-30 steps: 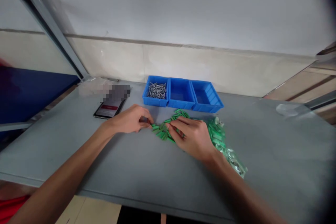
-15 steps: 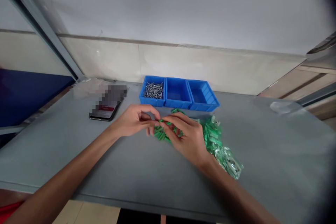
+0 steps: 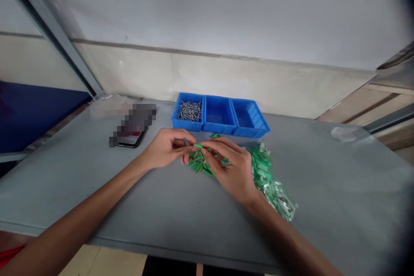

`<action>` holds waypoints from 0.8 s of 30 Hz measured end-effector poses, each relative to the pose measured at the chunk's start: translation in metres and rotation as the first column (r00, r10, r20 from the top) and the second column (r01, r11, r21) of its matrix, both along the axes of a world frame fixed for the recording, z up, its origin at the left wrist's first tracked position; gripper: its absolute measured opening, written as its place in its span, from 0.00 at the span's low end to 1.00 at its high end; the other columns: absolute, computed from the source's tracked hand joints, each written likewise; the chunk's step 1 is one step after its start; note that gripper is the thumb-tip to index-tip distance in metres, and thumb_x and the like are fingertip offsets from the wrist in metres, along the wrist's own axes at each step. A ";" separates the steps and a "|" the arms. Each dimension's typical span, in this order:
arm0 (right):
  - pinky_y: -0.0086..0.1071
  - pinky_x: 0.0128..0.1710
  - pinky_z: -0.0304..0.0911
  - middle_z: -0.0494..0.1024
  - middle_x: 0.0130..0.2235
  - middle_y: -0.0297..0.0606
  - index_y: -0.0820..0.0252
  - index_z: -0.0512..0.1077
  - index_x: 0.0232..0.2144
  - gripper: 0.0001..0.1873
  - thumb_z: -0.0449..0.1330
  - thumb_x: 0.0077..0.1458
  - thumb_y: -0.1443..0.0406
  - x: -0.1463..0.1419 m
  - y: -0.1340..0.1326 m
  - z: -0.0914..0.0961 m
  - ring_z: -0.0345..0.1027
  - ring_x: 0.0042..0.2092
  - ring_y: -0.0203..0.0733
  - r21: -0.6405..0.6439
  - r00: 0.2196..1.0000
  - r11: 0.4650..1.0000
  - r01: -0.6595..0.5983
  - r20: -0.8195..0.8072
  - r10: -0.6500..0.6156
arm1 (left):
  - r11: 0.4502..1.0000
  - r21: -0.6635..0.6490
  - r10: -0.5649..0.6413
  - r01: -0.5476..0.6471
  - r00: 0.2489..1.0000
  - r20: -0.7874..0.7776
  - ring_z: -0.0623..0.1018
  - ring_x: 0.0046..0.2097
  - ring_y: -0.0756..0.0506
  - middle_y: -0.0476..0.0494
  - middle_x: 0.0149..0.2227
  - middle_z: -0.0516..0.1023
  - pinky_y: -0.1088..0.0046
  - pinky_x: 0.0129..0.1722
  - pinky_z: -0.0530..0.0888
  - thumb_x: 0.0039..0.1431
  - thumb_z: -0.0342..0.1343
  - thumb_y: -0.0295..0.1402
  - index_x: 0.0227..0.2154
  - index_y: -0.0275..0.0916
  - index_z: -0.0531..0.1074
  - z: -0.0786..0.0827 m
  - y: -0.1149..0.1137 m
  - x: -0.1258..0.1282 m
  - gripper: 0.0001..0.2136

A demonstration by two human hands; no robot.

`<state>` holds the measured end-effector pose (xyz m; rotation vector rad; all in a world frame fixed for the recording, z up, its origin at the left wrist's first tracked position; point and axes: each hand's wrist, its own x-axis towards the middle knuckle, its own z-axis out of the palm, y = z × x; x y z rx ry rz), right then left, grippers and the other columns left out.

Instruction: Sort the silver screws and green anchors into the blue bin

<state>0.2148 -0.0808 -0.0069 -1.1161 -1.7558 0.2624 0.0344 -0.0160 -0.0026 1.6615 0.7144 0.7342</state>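
Both my hands meet just above a loose pile of small green plastic plugs (image 3: 198, 165) on the grey table (image 3: 181, 215). My left hand (image 3: 166, 148) is closed, with a small dark metal piece showing between its fingers. My right hand (image 3: 231, 167) pinches one green plug (image 3: 198, 145) at its fingertips and holds it against the left fingertips. A clear bag of more green plugs (image 3: 268, 177) lies right of my right hand.
Three joined blue bins (image 3: 220, 117) stand behind the pile; the left one holds several metal screws (image 3: 189, 111). A phone (image 3: 131, 131) lies at the left. A clear plastic scrap (image 3: 343, 133) rests far right. A metal frame post (image 3: 54, 34) rises at the back left.
My hands have lifted off the pile and come together. The right hand now holds a single green plug up to the left fingertips.
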 end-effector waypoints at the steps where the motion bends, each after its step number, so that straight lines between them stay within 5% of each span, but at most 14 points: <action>1: 0.27 0.25 0.68 0.77 0.34 0.37 0.57 0.76 0.36 0.08 0.57 0.56 0.70 0.000 0.000 0.000 0.71 0.30 0.34 -0.006 1.000 1.000 0.001 -0.010 -0.001 | 1.000 0.000 0.004 -0.004 1.000 -0.001 0.75 0.22 0.51 0.49 0.21 0.73 0.76 0.24 0.74 0.54 0.61 0.32 0.34 0.32 0.73 0.001 0.000 0.000 0.08; 24: 0.25 0.21 0.65 0.75 0.32 0.36 0.58 0.74 0.34 0.07 0.56 0.58 0.65 0.005 0.007 -0.009 0.70 0.27 0.33 -0.192 0.995 0.981 -0.028 -0.102 0.009 | 0.994 0.107 -0.004 0.017 0.992 -0.124 0.75 0.22 0.53 0.46 0.23 0.75 0.80 0.21 0.72 0.61 0.53 0.37 0.30 0.32 0.75 0.007 -0.002 -0.001 0.13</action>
